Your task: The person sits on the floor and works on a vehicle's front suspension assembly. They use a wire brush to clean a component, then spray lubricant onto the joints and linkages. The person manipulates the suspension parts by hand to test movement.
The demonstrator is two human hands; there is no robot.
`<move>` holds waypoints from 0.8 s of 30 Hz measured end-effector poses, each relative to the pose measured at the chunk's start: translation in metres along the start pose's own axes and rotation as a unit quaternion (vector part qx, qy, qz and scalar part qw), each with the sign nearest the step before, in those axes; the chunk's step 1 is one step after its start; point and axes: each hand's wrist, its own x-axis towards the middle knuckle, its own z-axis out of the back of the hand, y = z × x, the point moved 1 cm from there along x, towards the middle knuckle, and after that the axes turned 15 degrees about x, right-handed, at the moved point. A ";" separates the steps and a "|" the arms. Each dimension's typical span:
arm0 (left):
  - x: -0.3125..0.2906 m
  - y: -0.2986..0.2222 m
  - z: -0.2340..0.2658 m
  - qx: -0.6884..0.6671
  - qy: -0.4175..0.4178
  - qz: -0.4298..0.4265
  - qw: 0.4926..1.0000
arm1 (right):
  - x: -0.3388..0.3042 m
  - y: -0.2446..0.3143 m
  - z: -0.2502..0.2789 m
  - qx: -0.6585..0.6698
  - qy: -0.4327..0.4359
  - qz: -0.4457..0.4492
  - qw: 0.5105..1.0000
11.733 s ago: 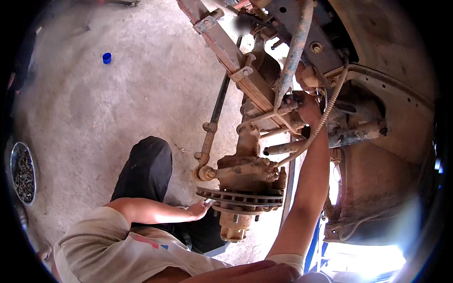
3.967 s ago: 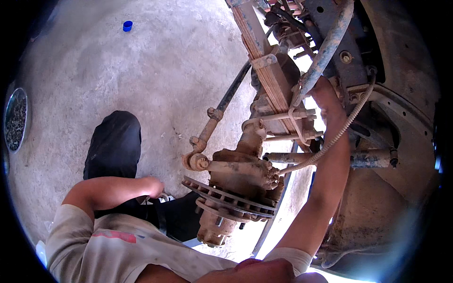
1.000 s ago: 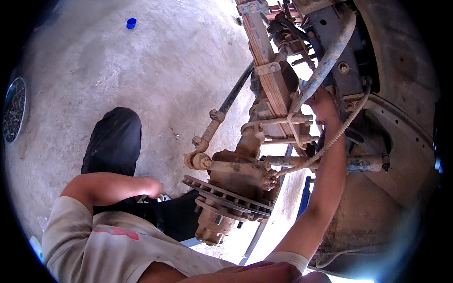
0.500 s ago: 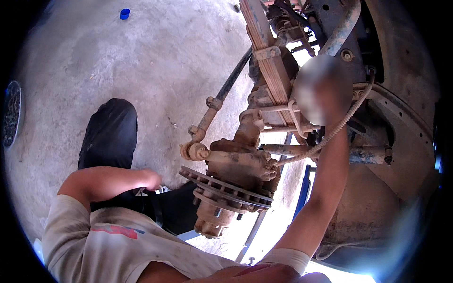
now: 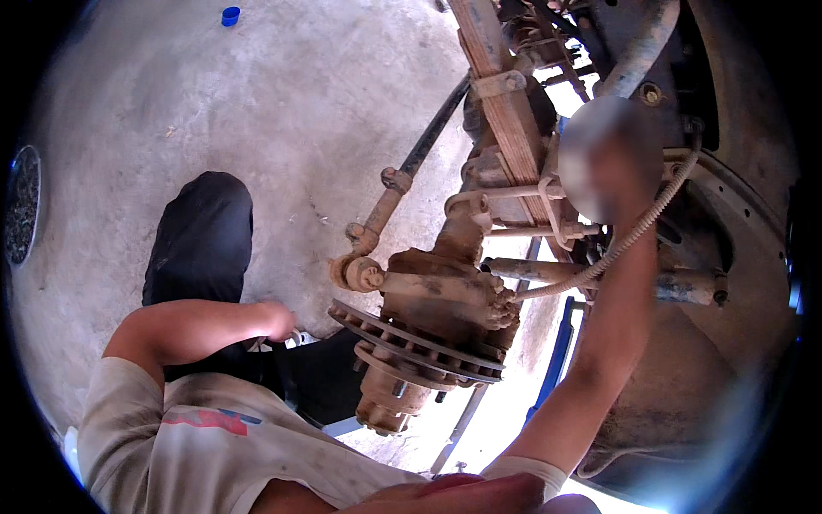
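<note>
Spring [image 5: 514, 137], a stack of rust-brown leaves, slants down from the upper edge, right of middle, to its bolts [image 5: 524, 231], just left of my right hand [image 5: 623, 176]. Blur hides my fingers; I cannot tell whether they are closed on anything. A slip on dusty metal could drive my knuckles into the bolt ends. The ribbed hose [image 5: 642, 225] crosses by my wrist; a hard pull back could snag and strain it. Below, the axle end [image 5: 437, 287] is lumpy and caked with dry dirt, the tilted disc [image 5: 415, 344] a slotted ring, the studs [image 5: 399, 390] short pegs. My left hand [image 5: 276, 320] is well apart, by dark cloth trousers [image 5: 201, 244], a silvery piece [image 5: 301, 337] just beside it; whether I grip it, I cannot tell. Farther out, a round basin [image 5: 37, 201] holds dark bits [image 5: 21, 210]; a smooth blue cap [image 5: 230, 16] sits on mottled concrete [image 5: 163, 94].
</note>
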 end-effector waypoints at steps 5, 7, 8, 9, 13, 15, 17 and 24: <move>-0.012 -0.005 0.016 -0.008 0.006 -0.001 1.000 | -0.007 0.017 0.003 -0.010 -0.025 0.008 1.000; -0.014 -0.001 0.018 -0.011 0.008 0.004 1.000 | -0.007 0.035 0.000 0.002 -0.059 -0.029 0.998; -0.012 0.000 0.015 -0.005 0.006 0.010 1.000 | -0.006 0.030 0.001 0.021 -0.048 -0.022 0.998; -0.010 0.002 0.012 0.001 0.004 0.015 1.000 | -0.006 0.024 0.002 0.039 -0.038 -0.016 0.998; -0.005 0.000 0.011 0.021 0.008 -0.011 1.000 | 0.000 -0.006 0.003 0.094 -0.002 0.009 0.996; -0.008 0.002 0.016 0.000 0.018 -0.006 1.000 | 0.003 0.015 0.002 0.080 -0.043 -0.066 0.994; -0.006 0.007 0.014 0.003 0.009 0.001 1.000 | 0.000 0.004 0.004 0.038 -0.036 -0.047 0.998; -0.004 0.003 0.015 -0.007 0.023 -0.018 1.000 | 0.000 -0.005 0.001 -0.007 -0.037 0.030 0.999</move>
